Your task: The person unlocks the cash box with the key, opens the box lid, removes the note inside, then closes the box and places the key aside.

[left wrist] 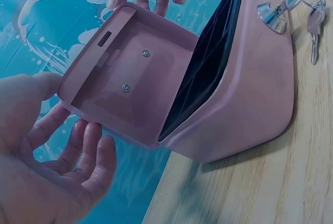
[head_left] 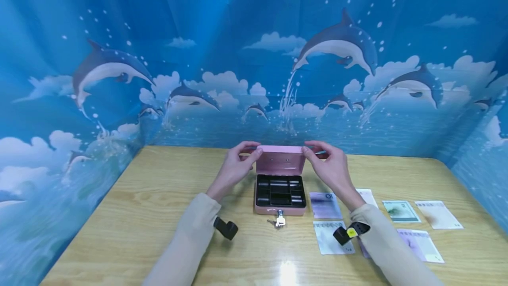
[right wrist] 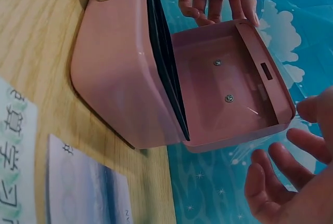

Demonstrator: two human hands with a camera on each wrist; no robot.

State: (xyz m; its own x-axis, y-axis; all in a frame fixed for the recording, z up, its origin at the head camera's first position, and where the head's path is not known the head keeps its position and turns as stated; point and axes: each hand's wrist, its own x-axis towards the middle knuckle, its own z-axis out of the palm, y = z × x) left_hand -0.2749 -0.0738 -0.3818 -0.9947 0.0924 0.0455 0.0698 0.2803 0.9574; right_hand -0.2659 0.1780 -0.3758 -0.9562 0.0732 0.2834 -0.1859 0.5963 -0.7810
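A pink metal cash box (head_left: 280, 210) stands on the table with its lid (head_left: 280, 163) raised upright. Inside sits a black compartment tray (head_left: 280, 198). My left hand (head_left: 235, 164) pinches the lid's top left corner between thumb and forefinger, its other fingers loosely bent beside the lid's side in the left wrist view. At the opposite top corner my right hand (head_left: 332, 166) holds the lid the same way, thumb on the edge (right wrist: 308, 108). A key (head_left: 280, 220) sits in the front lock, with a second key (left wrist: 314, 29) hanging from its ring.
Several banknotes lie flat to the right of the box, among them a purple one (head_left: 325, 205), a pale one (head_left: 332, 237) and a green one (head_left: 401, 212). My right forearm passes over some of them. A dolphin-printed curtain (head_left: 254, 56) hangs behind the wooden table (head_left: 158, 215).
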